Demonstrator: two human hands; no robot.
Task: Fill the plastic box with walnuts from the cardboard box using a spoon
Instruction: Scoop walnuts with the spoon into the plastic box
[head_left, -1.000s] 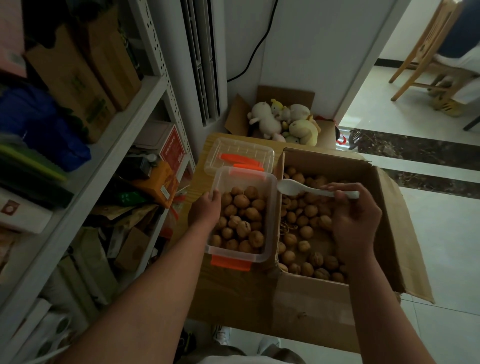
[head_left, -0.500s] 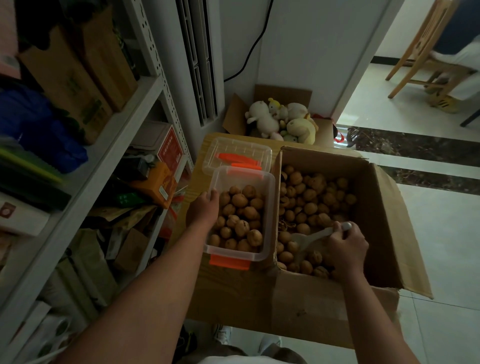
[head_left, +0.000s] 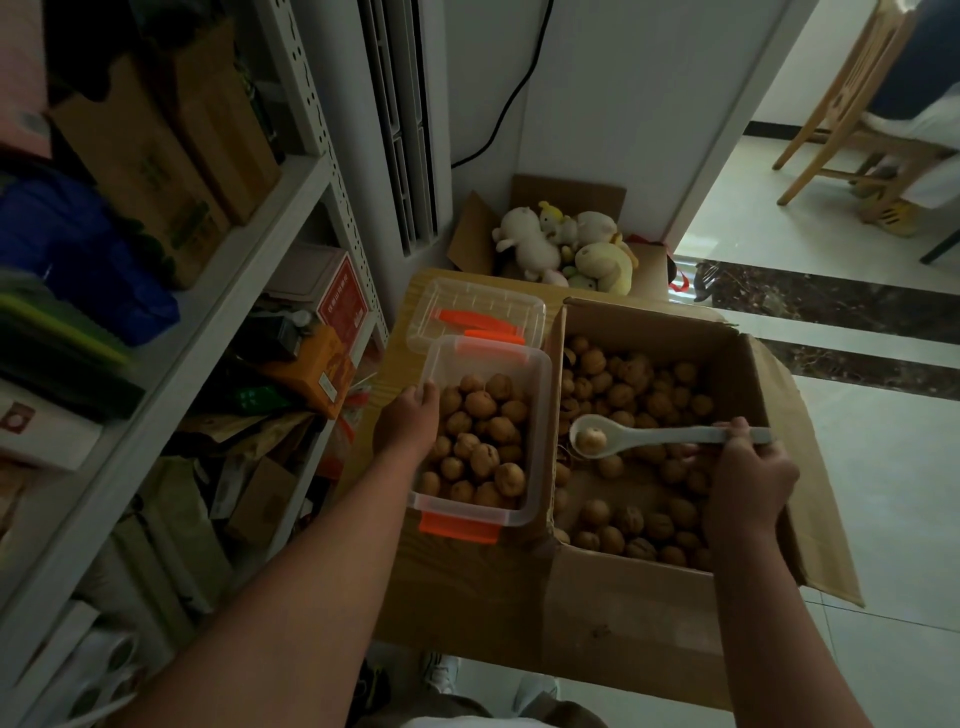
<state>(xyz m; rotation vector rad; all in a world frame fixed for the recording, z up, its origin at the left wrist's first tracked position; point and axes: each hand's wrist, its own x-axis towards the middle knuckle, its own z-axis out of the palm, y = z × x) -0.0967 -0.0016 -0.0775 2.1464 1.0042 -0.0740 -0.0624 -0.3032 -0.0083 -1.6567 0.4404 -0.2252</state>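
Observation:
A clear plastic box (head_left: 540, 379) with orange clips holds several walnuts and stands left of the open cardboard box (head_left: 737, 364), which is full of walnuts (head_left: 639, 395). My left hand (head_left: 408, 426) grips the plastic box's left rim. My right hand (head_left: 748, 478) grips the handle of a white spoon (head_left: 654, 439). The spoon is level above the cardboard box, bowl pointing left, with one walnut (head_left: 591, 440) in it, close to the plastic box's right wall.
The box's clear lid (head_left: 467, 306) lies behind it on the wooden surface. A metal shelf rack (head_left: 249, 249) crowded with packages runs along the left. A carton of plush toys (head_left: 566, 244) sits behind. Tiled floor and a wooden chair (head_left: 841, 130) lie to the right.
My right hand dipped the empty spoon into the walnuts in the cardboard box, then lifted it with one walnut in the bowl. My left hand stayed on the plastic box.

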